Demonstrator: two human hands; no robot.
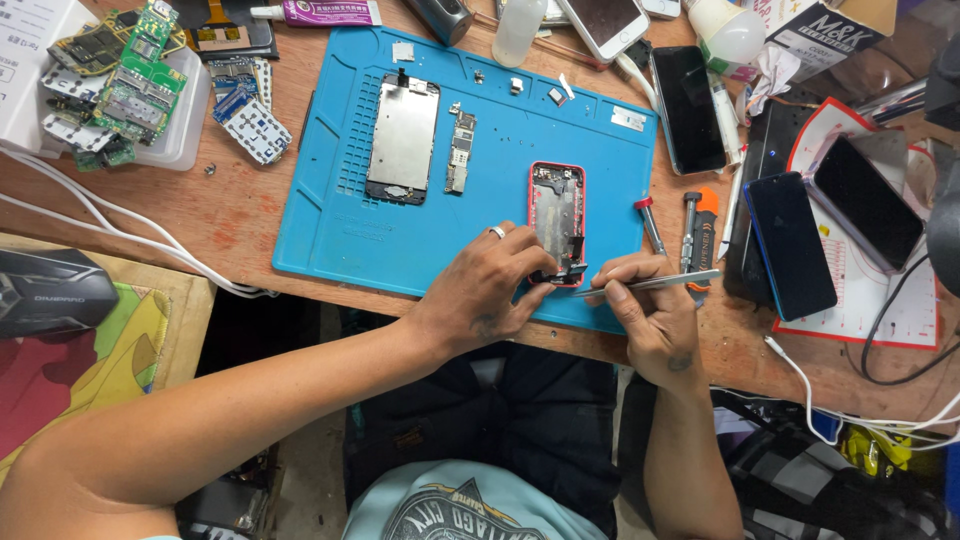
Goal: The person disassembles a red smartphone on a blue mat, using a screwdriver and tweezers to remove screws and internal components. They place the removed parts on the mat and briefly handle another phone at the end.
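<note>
One opened red phone shell (556, 222) lies on one blue mat (330, 225). The left hand (485, 290) pinches its lower end; the right hand (650, 310) grips one pair of tweezers (650, 283).

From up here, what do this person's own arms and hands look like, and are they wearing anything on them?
Both arms are bare to above the elbow, with no sleeves or gloves. The left hand wears a silver ring on one finger and has a small dark mark near the wrist. The right hand has a small dark mark on its back and no ring that shows.
</note>
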